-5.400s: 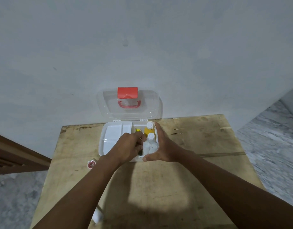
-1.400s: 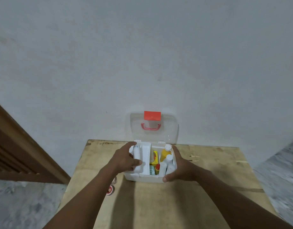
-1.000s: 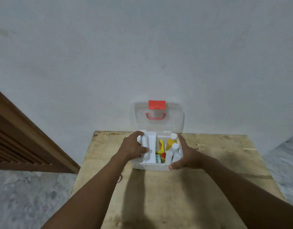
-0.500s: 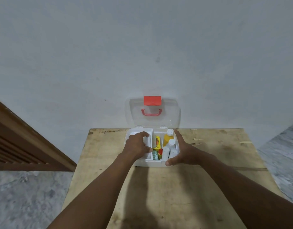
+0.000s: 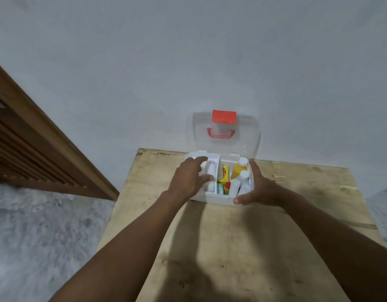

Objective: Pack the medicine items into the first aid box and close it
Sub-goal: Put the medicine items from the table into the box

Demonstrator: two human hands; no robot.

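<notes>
Left hand (image 5: 191,177) now spreads open over the white insert tray (image 5: 211,171), no longer gripping it, right hand (image 5: 256,188) clasps the first aid box (image 5: 212,198) at the table's (image 5: 242,247) far edge, lid (image 5: 223,134) up, closing likely next.

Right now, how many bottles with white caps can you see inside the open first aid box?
2. A yellow plastic bottle stands at the back of the right compartment; a white plastic bottle stands just in front of it. More may be hidden beside the right hand.
</notes>
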